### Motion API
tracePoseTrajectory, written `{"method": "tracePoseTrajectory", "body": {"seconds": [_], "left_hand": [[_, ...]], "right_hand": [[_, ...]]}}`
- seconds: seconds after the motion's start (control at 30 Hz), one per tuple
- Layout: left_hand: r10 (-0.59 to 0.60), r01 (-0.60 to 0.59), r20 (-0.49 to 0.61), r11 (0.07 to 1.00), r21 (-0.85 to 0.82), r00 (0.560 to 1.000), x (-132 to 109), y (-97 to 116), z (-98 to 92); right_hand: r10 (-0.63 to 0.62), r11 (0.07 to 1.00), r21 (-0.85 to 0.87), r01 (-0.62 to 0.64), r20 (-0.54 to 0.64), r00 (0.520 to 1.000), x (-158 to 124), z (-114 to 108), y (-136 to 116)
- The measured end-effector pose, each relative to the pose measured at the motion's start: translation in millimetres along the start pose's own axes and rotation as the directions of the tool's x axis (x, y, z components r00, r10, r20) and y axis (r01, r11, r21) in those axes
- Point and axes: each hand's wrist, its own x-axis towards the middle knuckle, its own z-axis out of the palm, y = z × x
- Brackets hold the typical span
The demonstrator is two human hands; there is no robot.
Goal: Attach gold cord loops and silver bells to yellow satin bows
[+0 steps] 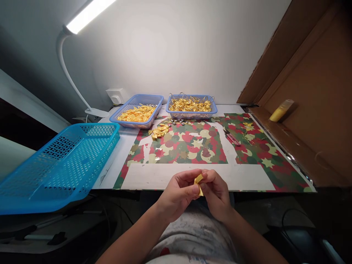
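Clock positions are taken about the yellow ribbon piece [198, 179], 12 o'clock toward the wall. The piece lies between the two hands, above the near edge of the work surface; its visible long axis runs roughly from 1 to 5 o'clock, one flared end toward each, the middle partly covered by a thumb. The left hand [179, 192], at 8 to 9 o'clock, is partly closed, thumb and curled fingers pinching the piece; the right hand [218, 191], at 3 to 4 o'clock, is similarly curled, its fingertips gripping the other side.

The surface is a patterned sheet [178, 150] in red, green and cream with star shapes, crossed by a white strip [165, 178]. On it lie loose yellow bows [158, 132] between 10 and 11 o'clock and a pink-handled cutter [232, 138] between 1 and 2. A blue basket of yellow bows [149, 123] stands near 10 o'clock, a second blue basket holding gold bows [189, 114] at 12, and a bright-blue basket [106, 157] at 9.

A lit lamp [66, 68] rises at 10 o'clock before a pale wall [170, 55]; cardboard [310, 88] stands at 2. Bluish marks on the shirt [198, 238] are too blurred to read.
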Motion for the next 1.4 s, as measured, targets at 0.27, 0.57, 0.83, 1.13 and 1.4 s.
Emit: {"method": "tracePoseTrajectory", "body": {"seconds": [0.27,0.57,0.83,1.13,1.4], "left_hand": [[-0.031,0.03,-0.016,0.998,-0.059,0.999,1,6,-3.4],[-0.031,0.023,-0.096,0.996,-0.084,0.995,1,3,-0.6],[-0.012,-0.006,-0.177,0.995,-0.102,0.984,0,-1,3.2],[0.026,-0.041,-0.192,0.996,-0.079,0.981,2,0,0.5],[0.249,-0.202,-0.198,0.952,0.23,0.948,12,10,-8.3]], "right_hand": [[0.014,0.998,0.058,-0.013,-0.028,0.999,4,2,4],[0.029,0.995,0.097,-0.025,-0.03,0.999,2,3,9],[0.058,0.987,0.155,-0.049,-0.055,0.997,3,9,9],[0.067,0.996,0.062,-0.066,-0.02,0.998,5,5,9],[-0.014,0.968,-0.252,0.003,-0.039,0.999,21,-7,11]]}}
